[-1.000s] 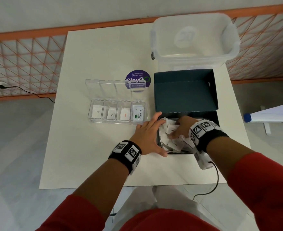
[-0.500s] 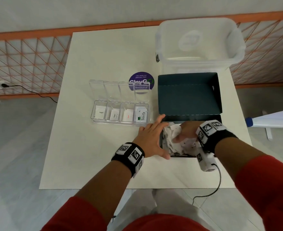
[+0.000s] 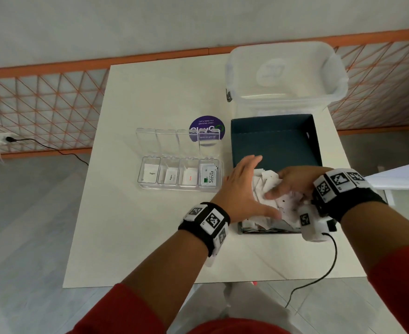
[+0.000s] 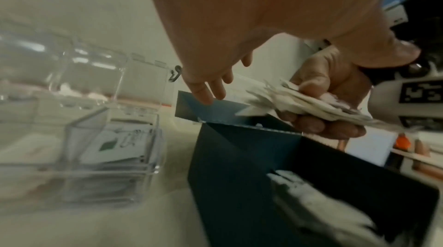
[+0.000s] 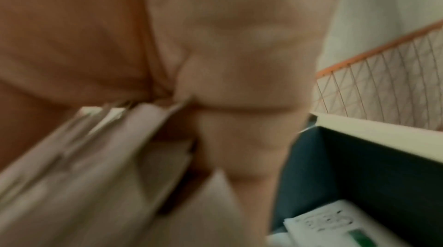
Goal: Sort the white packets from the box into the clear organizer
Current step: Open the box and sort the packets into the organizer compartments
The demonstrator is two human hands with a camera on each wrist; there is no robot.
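My right hand (image 3: 287, 183) grips a thick bunch of white packets (image 3: 268, 189), lifted just above the dark teal box (image 3: 271, 141). In the left wrist view the bunch of white packets (image 4: 299, 103) sits between that hand's thumb and curled fingers (image 4: 318, 128). My left hand (image 3: 242, 189) is beside the bunch at the box's left edge, fingers straight, thumb near the packets. More packets (image 4: 311, 203) lie in the box. The clear organizer (image 3: 179, 174) stands left of the box, lids up, with a packet in each compartment, the rightmost marked Stevia (image 3: 209, 177).
A large translucent tub (image 3: 285, 75) stands behind the box at the table's far right. A purple round sticker (image 3: 207, 127) lies behind the organizer. The white table (image 3: 126, 213) has bare surface to the left and front. A black cable (image 3: 319, 273) trails off the front edge.
My right hand has risen out of the box with a bunch of packets. The left hand has lifted from the box's left rim towards the bunch.
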